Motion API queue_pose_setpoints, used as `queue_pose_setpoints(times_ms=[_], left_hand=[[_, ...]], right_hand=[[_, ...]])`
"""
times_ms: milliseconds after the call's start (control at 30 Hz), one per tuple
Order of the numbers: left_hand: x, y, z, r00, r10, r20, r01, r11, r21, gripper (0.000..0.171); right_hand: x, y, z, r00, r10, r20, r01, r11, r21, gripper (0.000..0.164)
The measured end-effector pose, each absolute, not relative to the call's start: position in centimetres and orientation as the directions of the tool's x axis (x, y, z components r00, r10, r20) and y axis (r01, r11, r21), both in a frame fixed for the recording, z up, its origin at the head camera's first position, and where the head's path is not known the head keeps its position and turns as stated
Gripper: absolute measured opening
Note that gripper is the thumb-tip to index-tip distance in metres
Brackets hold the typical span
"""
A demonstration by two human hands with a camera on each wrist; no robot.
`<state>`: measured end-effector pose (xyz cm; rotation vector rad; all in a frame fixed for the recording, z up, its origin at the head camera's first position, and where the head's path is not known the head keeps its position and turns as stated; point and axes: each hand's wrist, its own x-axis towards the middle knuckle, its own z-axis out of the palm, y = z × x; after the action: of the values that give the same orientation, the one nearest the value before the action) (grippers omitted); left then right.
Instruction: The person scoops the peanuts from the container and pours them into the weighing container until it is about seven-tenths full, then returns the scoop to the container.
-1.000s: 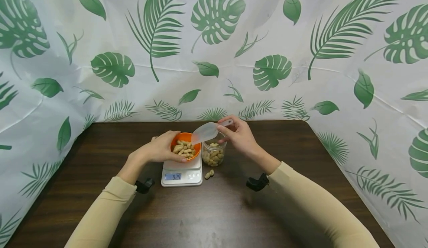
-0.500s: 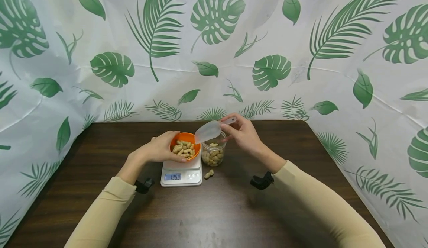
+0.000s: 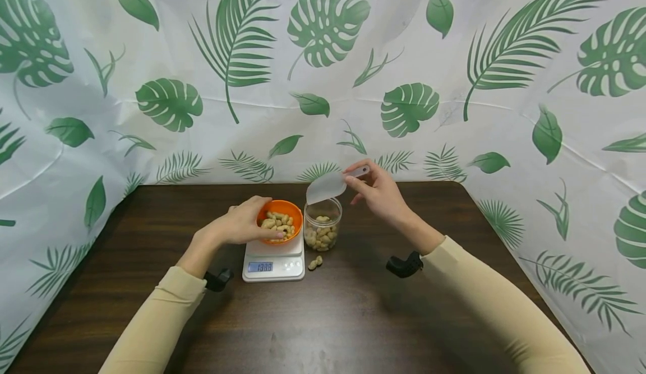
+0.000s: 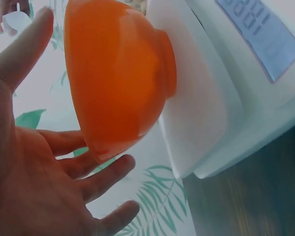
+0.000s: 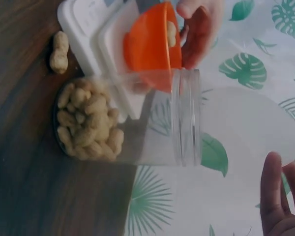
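My left hand (image 3: pixel 242 221) is around the orange bowl (image 3: pixel 285 206), which holds peanuts in their shells and sits on a white digital scale (image 3: pixel 290 272). In the left wrist view the fingers lie spread beside the bowl's wall (image 4: pixel 118 73), and the thumb stands off from it. My right hand (image 3: pixel 382 194) pinches a translucent white scoop (image 3: pixel 325 188) by its handle, above the jar's mouth. Peanuts fill the lower part of the clear jar (image 5: pixel 157 125), right of the scale. No peanuts show in the scoop.
A single loose peanut (image 3: pixel 315 262) lies on the dark wooden table (image 3: pixel 323 323), in front of the jar. Behind the table hangs a white leaf-printed sheet (image 3: pixel 252 138). The scale's display (image 3: pixel 260 267) shows digits.
My right hand has drawn the scoop up and rightward, away from the bowl to over the jar. The left thumb has lifted at the bowl's rim. The display's digits have changed.
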<state>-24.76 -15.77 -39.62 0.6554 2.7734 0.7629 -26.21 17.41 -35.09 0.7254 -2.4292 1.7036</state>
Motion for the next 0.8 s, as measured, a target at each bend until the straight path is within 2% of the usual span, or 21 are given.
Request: queue_pose_setpoints(times_ms=[433,800], left_hand=[[-25.5,-13.0,-39.4,-0.876,0.478,0.070,0.434,0.715,0.548,0.075],[-26.0,-10.3,-39.5,-0.852,0.517,0.077,0.477,0.710,0.518,0.079]], right_hand=[[-26.8,17.6,-35.3,-0.891,-0.376,0.256,-0.418,0.457,-0.785,0.019],[-27.1,16.4,-35.7,-0.845,-0.496,0.201,-0.474,0.520,-0.710,0.013]])
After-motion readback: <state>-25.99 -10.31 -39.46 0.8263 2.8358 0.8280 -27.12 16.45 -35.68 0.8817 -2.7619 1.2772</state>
